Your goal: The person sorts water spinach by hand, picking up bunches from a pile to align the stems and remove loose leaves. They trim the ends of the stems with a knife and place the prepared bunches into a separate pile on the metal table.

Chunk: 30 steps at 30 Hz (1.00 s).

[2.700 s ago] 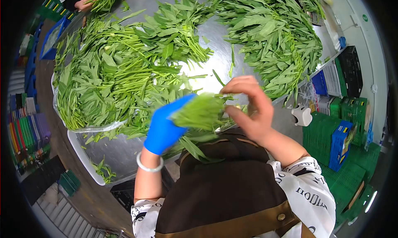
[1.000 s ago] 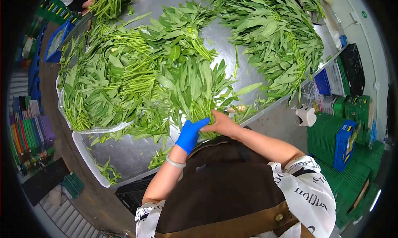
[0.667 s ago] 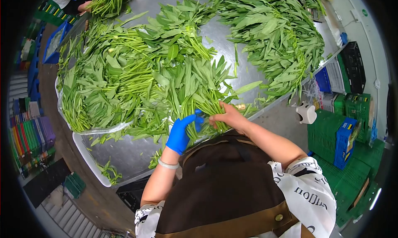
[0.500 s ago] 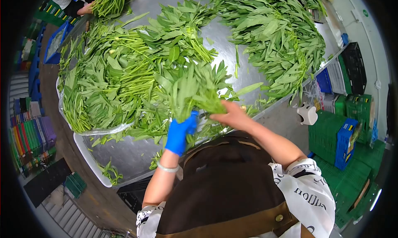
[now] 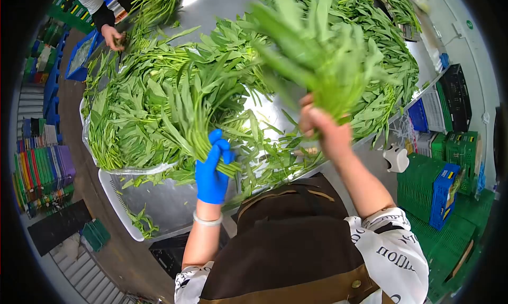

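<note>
My left hand (image 5: 212,171), in a blue glove, is closed round the stems of a bunch of water spinach (image 5: 197,110), its leaves pointing away from me. My bare right hand (image 5: 325,125) grips a second bunch of water spinach (image 5: 338,71) by the stems, held up and blurred by motion. Below and left of my left hand's bunch lies a big heap of water spinach (image 5: 135,110) on a plastic sheet. Loose leaves and stems (image 5: 275,163) are scattered between my hands on the metal table (image 5: 169,198).
Another pile of water spinach (image 5: 394,60) covers the table's right side. Across the table, a co-worker's hand (image 5: 111,37) is beside more stems. A white tray edge (image 5: 119,206) runs along the near left. Green crates (image 5: 420,182) and a blue crate (image 5: 444,190) are stacked at the right.
My hands have moved apart. The right hand has risen away from me and to the right with its bunch; the left has drawn slightly left. The co-worker's hand has come down lower.
</note>
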Motion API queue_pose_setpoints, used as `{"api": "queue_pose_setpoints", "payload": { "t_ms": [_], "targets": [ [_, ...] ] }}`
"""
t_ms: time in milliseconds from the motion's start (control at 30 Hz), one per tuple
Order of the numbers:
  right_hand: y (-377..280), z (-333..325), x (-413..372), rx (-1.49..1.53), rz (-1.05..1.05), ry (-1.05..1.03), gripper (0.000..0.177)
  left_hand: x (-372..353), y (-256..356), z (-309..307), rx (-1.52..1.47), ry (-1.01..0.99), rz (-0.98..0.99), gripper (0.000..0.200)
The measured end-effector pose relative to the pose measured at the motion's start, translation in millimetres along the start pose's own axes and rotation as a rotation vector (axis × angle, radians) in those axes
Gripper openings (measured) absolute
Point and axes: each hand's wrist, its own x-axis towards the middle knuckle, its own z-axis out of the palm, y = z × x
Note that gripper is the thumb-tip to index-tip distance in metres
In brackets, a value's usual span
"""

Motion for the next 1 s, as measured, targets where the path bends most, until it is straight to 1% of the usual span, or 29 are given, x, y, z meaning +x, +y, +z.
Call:
{"api": "queue_pose_setpoints", "payload": {
  "t_ms": [67,100,133,200,233,333,367,433,467,533,600,633,667,700,733,767,800,833,867,900,933,1000],
  "targets": [
    [34.3,18.7,-11.0,0.027,0.214,-0.177,0.02,0.0,-23.5,4.1,0.037,0.028,-0.031,0.038],
    [61.0,22.5,-15.6,-0.082,0.348,-0.281,0.02,-0.2,-42.6,0.2,0.131,0.08,-0.037,0.039],
    [86.9,21.5,-21.8,-0.189,0.487,-0.383,0.02,-3.1,-63.2,-6.4,-0.035,0.145,-0.178,0.036],
    [116.5,16.9,-35.7,-0.161,0.668,-0.459,0.023,-7.4,-88.8,-25.8,-0.013,0.26,-0.436,0.035],
    [125.7,14.6,-39.7,-0.148,0.764,-0.503,0.025,-9.4,-93.9,-33.1,-0.018,0.258,-0.46,0.036],
    [134.6,3.1,-43.8,-0.259,0.69,-0.56,0.029,-22.8,-97.4,-44.6,0.017,0.253,-0.526,0.037],
    [136.8,4.1,-45.6,-0.241,0.63,-0.543,0.038,-21.2,-96.0,-43.6,0.056,0.234,-0.523,0.038],
    [138.1,3.9,-48.2,-0.482,0.344,-0.582,0.043,-13.9,-88.2,-26.2,0.132,0.198,-0.474,0.043],
    [138.8,4.9,-49.6,-0.595,0.198,-0.594,0.045,-12.1,-90.2,-27.3,0.157,0.147,-0.487,0.044],
    [140.1,6.8,-49.4,-0.725,0.17,-0.68,0.053,-9.6,-94.3,-29.9,0.207,0.048,-0.516,0.046],
    [138.2,7.6,-49.8,-0.857,0.149,-0.755,0.06,-12.1,-94.4,-27.3,0.226,0.062,-0.51,0.047],
    [131.9,7.9,-51.5,-0.842,0.135,-0.753,0.062,-13.2,-90.5,-25.0,0.237,0.069,-0.512,0.047],
    [128.8,7.8,-53.1,-0.931,0.103,-0.77,0.062,-13.7,-86.2,-21.9,0.247,0.076,-0.514,0.046],
    [127.1,7.2,-56.3,-1.018,0.073,-0.787,0.062,-15.6,-77.8,-1.7,0.33,0.121,-0.417,0.037],
    [126.2,6.0,-59.4,-1.104,0.045,-0.802,0.062,-16.6,-74.8,-0.2,0.37,0.103,-0.38,0.036],
    [124.8,2.5,-60.0,-1.114,-0.021,-0.778,0.063,-16.6,-72.7,0.0,0.409,0.079,-0.342,0.036],
    [115.9,1.9,-56.2,-1.042,0.06,-0.729,0.062,-14.7,-71.4,1.5,0.444,0.045,-0.303,0.036],
    [99.7,1.1,-50.9,-0.976,0.141,-0.667,0.061,-12.9,-68.0,2.1,0.446,0.099,-0.295,0.036],
    [88.0,-3.2,-47.2,-0.914,0.22,-0.594,0.06,-9.3,-65.3,3.5,0.514,0.15,-0.24,0.032],
    [86.2,-8.0,-48.7,-0.66,0.222,-0.408,0.055,-6.5,-58.1,12.6,0.539,0.177,-0.219,0.03],
    [84.5,-10.9,-46.0,-0.517,0.296,-0.359,0.063,-3.3,-53.2,20.9,0.565,0.206,-0.195,0.028],
    [80.6,-6.5,-42.6,-0.181,0.422,-0.353,0.081,4.0,-61.3,18.4,0.876,0.111,-0.086,0.023]
  ]
}}
